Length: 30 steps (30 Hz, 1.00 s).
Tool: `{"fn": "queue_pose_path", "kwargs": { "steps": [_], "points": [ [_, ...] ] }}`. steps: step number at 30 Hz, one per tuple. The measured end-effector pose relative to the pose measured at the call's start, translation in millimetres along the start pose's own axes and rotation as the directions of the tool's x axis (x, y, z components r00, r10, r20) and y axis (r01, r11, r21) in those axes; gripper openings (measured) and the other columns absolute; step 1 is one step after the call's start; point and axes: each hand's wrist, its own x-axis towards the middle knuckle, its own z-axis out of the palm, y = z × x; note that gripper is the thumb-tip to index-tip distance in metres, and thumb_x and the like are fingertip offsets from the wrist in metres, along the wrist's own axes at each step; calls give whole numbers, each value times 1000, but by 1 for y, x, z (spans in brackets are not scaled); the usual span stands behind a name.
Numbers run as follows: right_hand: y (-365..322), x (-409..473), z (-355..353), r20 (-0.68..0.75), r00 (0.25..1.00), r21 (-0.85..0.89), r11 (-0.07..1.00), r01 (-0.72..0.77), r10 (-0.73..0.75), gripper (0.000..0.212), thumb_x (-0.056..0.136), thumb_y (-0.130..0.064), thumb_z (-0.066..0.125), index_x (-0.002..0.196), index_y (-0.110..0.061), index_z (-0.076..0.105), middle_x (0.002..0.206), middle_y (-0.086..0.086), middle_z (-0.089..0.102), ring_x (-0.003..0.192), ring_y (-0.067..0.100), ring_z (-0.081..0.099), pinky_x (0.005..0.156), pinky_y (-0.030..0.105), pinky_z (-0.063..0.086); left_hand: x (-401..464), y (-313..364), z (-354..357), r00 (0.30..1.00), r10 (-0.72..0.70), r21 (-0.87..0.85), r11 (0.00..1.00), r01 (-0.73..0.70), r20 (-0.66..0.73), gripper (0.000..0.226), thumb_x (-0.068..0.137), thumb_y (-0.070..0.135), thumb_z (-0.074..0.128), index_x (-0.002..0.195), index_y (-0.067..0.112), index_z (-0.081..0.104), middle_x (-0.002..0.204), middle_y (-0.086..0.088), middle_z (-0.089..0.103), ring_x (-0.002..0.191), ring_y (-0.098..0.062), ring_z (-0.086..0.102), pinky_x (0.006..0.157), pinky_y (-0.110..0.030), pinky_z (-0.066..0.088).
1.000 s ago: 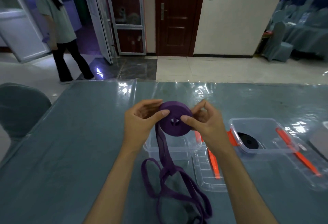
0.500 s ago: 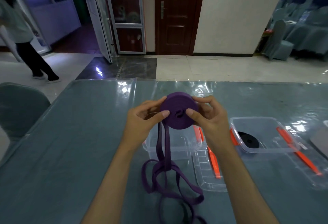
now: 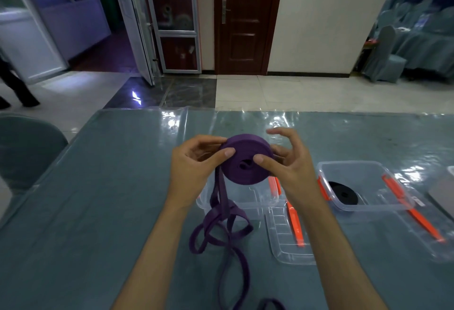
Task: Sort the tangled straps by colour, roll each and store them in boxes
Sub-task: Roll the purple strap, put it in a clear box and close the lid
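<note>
A purple strap roll (image 3: 245, 159) is held up above the table between both hands. My left hand (image 3: 194, 162) pinches its left edge with the thumb on the front face. My right hand (image 3: 287, 162) presses its thumb on the roll's front, with the other fingers spread behind and above it. The loose purple strap tail (image 3: 221, 226) hangs from the roll and lies in tangled loops on the table. Below the roll stands a clear box (image 3: 245, 201). A second clear box (image 3: 363, 187) to the right holds a rolled black strap (image 3: 344, 193).
Two clear lids with orange clips lie on the teal table: one lid (image 3: 287, 236) in front of the near box, the other lid (image 3: 427, 231) at the right. A covered chair (image 3: 27, 150) stands at the left table edge. A person's legs (image 3: 14, 86) show far left.
The roll has turned and grown as more strap wound on; the tail's loops have shortened and shifted. My right fingers have lifted off the rim. The person in the background walked left.
</note>
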Motion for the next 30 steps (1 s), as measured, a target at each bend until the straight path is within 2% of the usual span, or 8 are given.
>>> {"fn": "queue_pose_path", "kwargs": {
  "steps": [4,7,11,14,17,22,25,30],
  "points": [
    [3,0,-1,-62,996,19,998,62,-60,32,84,-8,79,112,-17,66,108,12,79,102,30,76,85,47,63,-1,-6,-6,994,-56,-16,998,58,91,36,81,-2,80,113,14,77,109,-6,80,103,-19,76,90,-27,60],
    [6,-1,-3,-18,1000,-30,999,-22,22,31,82,-15,82,99,-17,56,98,12,79,92,30,77,76,41,62,0,-5,-7,999,-15,20,1000,14,46,41,70,3,88,108,17,77,100,-5,81,96,-20,78,88,-28,61],
    [2,-1,-5,-7,1000,-26,1000,-1,1,44,81,-15,81,122,-23,65,99,13,80,92,30,78,77,38,64,-4,-6,-3,996,-35,48,998,31,78,45,71,11,89,112,18,74,104,-3,80,100,-19,76,92,-29,60],
    [6,-2,-1,-81,996,26,999,26,-24,32,81,-15,80,112,-19,72,106,10,80,100,28,77,81,38,63,-4,-7,-4,989,-66,53,997,60,131,53,73,7,89,122,18,71,109,-6,79,101,-22,76,92,-35,61],
    [6,-3,-5,-25,999,-16,999,-38,38,30,80,-16,81,101,-12,60,99,13,80,91,31,78,75,39,62,-2,-5,-5,994,-57,65,997,51,96,65,68,4,92,125,23,67,101,-6,81,96,-22,78,88,-30,62],
    [-1,-6,-10,4,1000,-47,999,-19,19,47,81,-16,80,125,-22,63,99,12,80,91,30,78,76,38,65,-8,-12,-1,984,-113,90,991,102,137,63,69,14,92,127,24,68,100,-5,79,98,-23,77,92,-36,61],
    [2,-8,-10,13,1000,-59,998,-8,8,38,83,-19,80,119,-20,69,105,8,80,97,27,77,82,43,64,-5,-13,-3,980,-132,97,988,119,146,60,72,12,91,127,22,68,100,-10,79,95,-28,77,86,-37,62],
    [4,-10,-14,40,997,-94,994,-57,61,32,89,-27,73,120,-23,65,102,7,81,91,26,78,75,39,64,-5,-14,1,982,-125,121,987,108,139,65,68,10,93,126,22,67,95,-8,81,85,-19,77,77,-29,62]
  ]
}}
